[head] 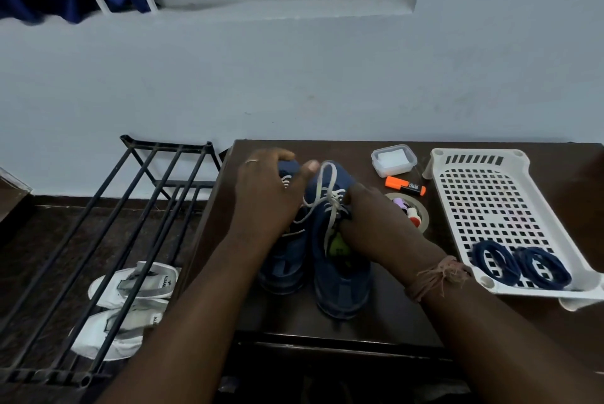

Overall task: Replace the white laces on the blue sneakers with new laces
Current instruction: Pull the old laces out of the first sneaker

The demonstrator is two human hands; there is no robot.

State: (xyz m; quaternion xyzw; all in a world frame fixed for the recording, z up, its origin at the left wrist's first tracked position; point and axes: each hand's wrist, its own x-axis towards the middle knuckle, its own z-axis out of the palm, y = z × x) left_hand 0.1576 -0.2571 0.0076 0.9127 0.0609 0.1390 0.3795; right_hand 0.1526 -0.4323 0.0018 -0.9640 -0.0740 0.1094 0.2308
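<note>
Unlacing the right-hand sneaker

My left hand (271,188) grips the toe; my right hand (366,217) pinches the white lace (327,188) beside the tongue. Best to loosen each crossing before pulling free.

Both forearms reaching forward, nearly parallel; left hand (268,188) arched, fingers (277,155) curled downward, ring on one; right hand (369,220) lower, fingers bent inward, thread band around wrist
</note>
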